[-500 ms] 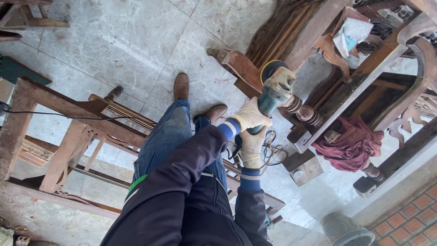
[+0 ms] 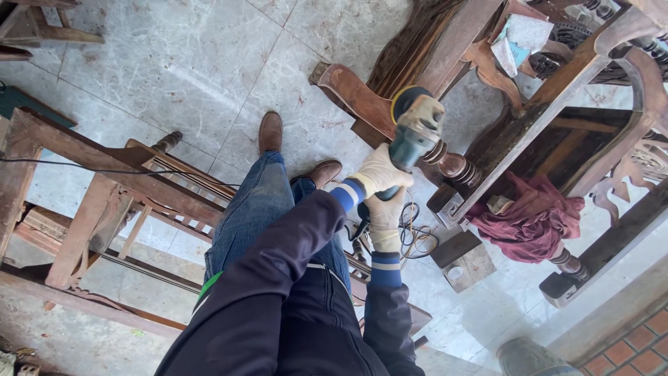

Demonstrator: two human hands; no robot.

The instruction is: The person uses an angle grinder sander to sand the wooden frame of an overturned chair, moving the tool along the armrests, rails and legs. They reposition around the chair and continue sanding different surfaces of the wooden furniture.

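I hold a teal angle grinder [image 2: 415, 136] in both white-gloved hands, its disc end pointing away from me. My left hand [image 2: 378, 174] wraps the grinder's body just behind the head. My right hand [image 2: 386, 221] grips the rear handle below it. The disc guard [image 2: 406, 97] sits over a carved brown wooden furniture piece [image 2: 353, 94] lying on the marble floor; whether the disc touches the wood cannot be told. My legs in blue jeans and brown shoes [image 2: 270, 131] stand to the left of it.
A bare wooden furniture frame [image 2: 104, 188] lies at the left. Dark carved chair parts [image 2: 557, 104] fill the upper right, with a maroon cloth [image 2: 536, 217] beneath. A wooden block [image 2: 464, 261], coiled cable [image 2: 415, 238] and grey bucket [image 2: 536, 358] lie near my right side.
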